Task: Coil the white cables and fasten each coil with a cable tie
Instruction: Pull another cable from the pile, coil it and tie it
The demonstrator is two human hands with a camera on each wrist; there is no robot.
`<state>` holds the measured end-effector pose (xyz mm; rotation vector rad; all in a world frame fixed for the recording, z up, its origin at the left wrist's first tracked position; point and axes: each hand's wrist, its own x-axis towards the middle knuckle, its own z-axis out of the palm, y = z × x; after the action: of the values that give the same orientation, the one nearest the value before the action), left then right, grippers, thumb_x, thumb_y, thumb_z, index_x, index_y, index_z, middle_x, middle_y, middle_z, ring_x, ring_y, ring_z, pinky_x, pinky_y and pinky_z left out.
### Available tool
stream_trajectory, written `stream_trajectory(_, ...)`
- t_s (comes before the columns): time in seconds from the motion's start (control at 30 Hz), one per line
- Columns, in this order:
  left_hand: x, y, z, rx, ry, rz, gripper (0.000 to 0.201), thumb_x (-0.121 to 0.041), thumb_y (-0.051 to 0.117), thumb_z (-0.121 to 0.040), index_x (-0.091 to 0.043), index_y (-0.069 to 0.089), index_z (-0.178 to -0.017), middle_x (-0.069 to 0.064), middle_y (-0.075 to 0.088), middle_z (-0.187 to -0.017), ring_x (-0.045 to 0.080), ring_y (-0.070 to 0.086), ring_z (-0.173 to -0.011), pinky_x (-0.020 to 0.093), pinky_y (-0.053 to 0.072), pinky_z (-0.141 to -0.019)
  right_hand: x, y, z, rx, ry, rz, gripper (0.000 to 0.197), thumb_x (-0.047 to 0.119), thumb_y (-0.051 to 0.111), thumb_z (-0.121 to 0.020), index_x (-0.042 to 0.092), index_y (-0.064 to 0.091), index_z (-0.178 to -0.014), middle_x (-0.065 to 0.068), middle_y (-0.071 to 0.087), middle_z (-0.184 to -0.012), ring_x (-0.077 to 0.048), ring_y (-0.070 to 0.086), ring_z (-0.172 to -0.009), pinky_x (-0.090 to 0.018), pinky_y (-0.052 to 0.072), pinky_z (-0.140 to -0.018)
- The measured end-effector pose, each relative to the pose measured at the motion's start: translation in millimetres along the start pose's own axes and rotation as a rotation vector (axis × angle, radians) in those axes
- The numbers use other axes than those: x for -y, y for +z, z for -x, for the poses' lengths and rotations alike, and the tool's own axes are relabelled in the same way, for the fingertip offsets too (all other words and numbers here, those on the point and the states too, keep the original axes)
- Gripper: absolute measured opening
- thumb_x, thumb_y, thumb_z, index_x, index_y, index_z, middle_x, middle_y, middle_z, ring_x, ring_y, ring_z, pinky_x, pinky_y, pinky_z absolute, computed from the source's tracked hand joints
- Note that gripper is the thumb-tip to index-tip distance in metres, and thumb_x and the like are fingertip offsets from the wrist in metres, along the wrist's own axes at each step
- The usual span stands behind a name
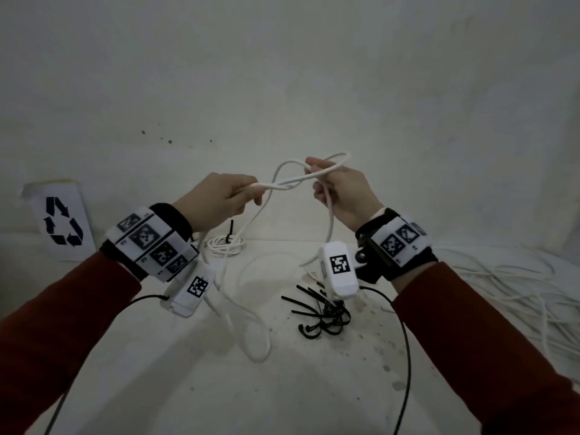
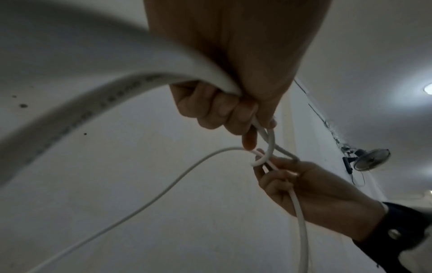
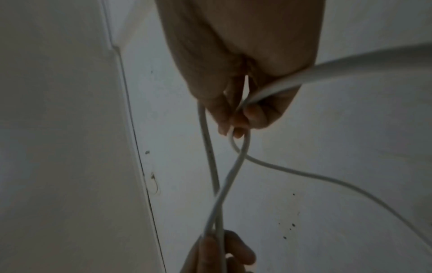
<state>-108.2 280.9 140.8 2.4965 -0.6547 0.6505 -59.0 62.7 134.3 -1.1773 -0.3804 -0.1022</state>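
Both hands are raised above the table with one white cable [image 1: 284, 187] strung between them. My left hand [image 1: 219, 199] grips the strands where they cross [image 2: 261, 129], fingers curled round them. My right hand [image 1: 340, 193] pinches a small loop of the same cable [image 3: 240, 146] at its fingertips. The rest of the cable hangs down [image 1: 248, 321] onto the table. A finished white coil [image 1: 226, 244] with a black tie round it lies behind my left wrist. A heap of black cable ties [image 1: 323, 315] lies below my right wrist.
A pile of loose white cables [image 1: 514, 296] spreads over the table's right side. A white paper bag with a recycling sign [image 1: 61, 221] leans against the wall at left. Black camera leads [image 1: 405, 350] trail from both wrists. The table surface [image 1: 194, 378] is stained white.
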Motion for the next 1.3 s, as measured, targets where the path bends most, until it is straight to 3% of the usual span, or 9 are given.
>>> stream_trajectory(0.1,1.5,3.1,2.9,-0.052,-0.013,0.021,0.011,-0.024,0.052,-0.095,-0.025,0.063,-0.095,0.0,0.056,-0.063,0.006,0.055,-0.051,0.016,0.046,-0.056,9.1,-3.6,7.1,0.191,0.053,-0.088,0.038,-0.011,0.033,-0.085,0.001,0.065,-0.102,-0.013,0.066,-0.101,-0.013,0.054,-0.066,-0.02,0.041,-0.063)
stream_trajectory(0.23,-3.3,10.5,0.6,-0.086,-0.1,0.127,0.032,-0.008,0.052,-0.09,-0.017,0.043,-0.12,0.003,0.056,-0.084,0.017,0.064,-0.057,0.03,0.056,-0.053,10.8,-6.2,12.7,0.351,0.125,0.0,0.036,0.011,0.044,-0.085,0.005,0.065,-0.113,-0.01,0.066,-0.118,-0.017,0.062,-0.091,-0.025,0.041,-0.073)
stream_trajectory(0.4,-11.9,25.2,-5.4,-0.102,0.003,-0.047,0.074,-0.035,0.073,-0.079,-0.025,0.033,-0.14,-0.005,0.06,-0.077,-0.001,0.053,-0.064,0.01,0.038,-0.06,-0.3,7.3,21.1,0.461,0.162,0.025,0.032,0.025,0.043,-0.093,0.017,0.059,-0.12,0.002,0.064,-0.119,-0.008,0.056,-0.111,-0.03,0.04,-0.081)
stream_trajectory(0.57,1.0,35.1,-7.1,-0.248,0.044,-0.04,0.017,-0.028,0.064,-0.087,-0.012,0.067,-0.093,0.0,0.063,-0.068,0.015,0.06,-0.063,0.025,0.043,-0.062,-10.1,10.6,28.6,0.122,0.173,0.198,0.019,0.031,0.064,-0.09,0.012,0.066,-0.091,-0.001,0.073,-0.088,-0.014,0.066,-0.075,-0.026,0.05,-0.067)
stream_trajectory(0.73,19.0,25.8,-1.0,-0.004,0.133,-0.053,0.019,-0.006,0.06,-0.088,-0.019,0.069,-0.099,-0.008,0.068,-0.08,0.001,0.062,-0.077,0.01,0.044,-0.071,-0.9,-8.9,17.2,-0.188,-0.025,0.395,0.01,0.019,0.059,-0.091,0.016,0.056,-0.081,0.0,0.057,-0.077,-0.014,0.05,-0.064,-0.02,0.04,-0.053)
stream_trajectory(0.9,6.5,25.5,6.6,0.212,0.354,-0.143,0.036,-0.01,0.062,-0.087,-0.025,0.064,-0.12,-0.009,0.063,-0.086,-0.009,0.051,-0.076,0.002,0.033,-0.071,9.6,-5.8,4.4,0.215,-0.177,0.885,0.018,0.012,0.054,-0.094,0.019,0.068,-0.103,-0.001,0.063,-0.113,-0.014,0.057,-0.097,-0.022,0.045,-0.083)
stream_trajectory(1.07,-0.3,27.8,7.5,0.213,0.427,-0.139,0.04,-0.01,0.066,-0.084,-0.033,0.066,-0.116,-0.017,0.058,-0.075,0.001,0.051,-0.072,0.002,0.034,-0.067,2.9,5.5,-2.0,0.869,-0.124,1.403,0.052,0.006,0.057,-0.09,0.035,0.051,-0.133,0.012,0.034,-0.147,-0.004,0.038,-0.128,-0.014,0.034,-0.096)
stream_trajectory(1.17,6.5,27.1,7.8,0.095,0.356,-0.082,0.033,-0.012,0.068,-0.081,-0.029,0.069,-0.11,-0.012,0.068,-0.073,-0.001,0.057,-0.065,0.004,0.038,-0.063,-9.8,6.6,-3.0,0.878,-0.156,1.386,0.019,0.021,0.054,-0.096,0.029,0.071,-0.101,0.012,0.065,-0.113,0.003,0.056,-0.099,-0.014,0.04,-0.088)
stream_trajectory(1.3,27.3,21.1,10.0,-0.017,0.208,-0.081,0.022,-0.004,0.065,-0.084,-0.016,0.068,-0.102,-0.019,0.067,-0.067,-0.016,0.057,-0.064,0.008,0.042,-0.064,-16.7,-18.3,-17.6,0.459,-0.147,1.226,0.018,0.016,0.056,-0.095,0.018,0.067,-0.081,0.004,0.067,-0.073,0.004,0.058,-0.058,-0.01,0.044,-0.062)
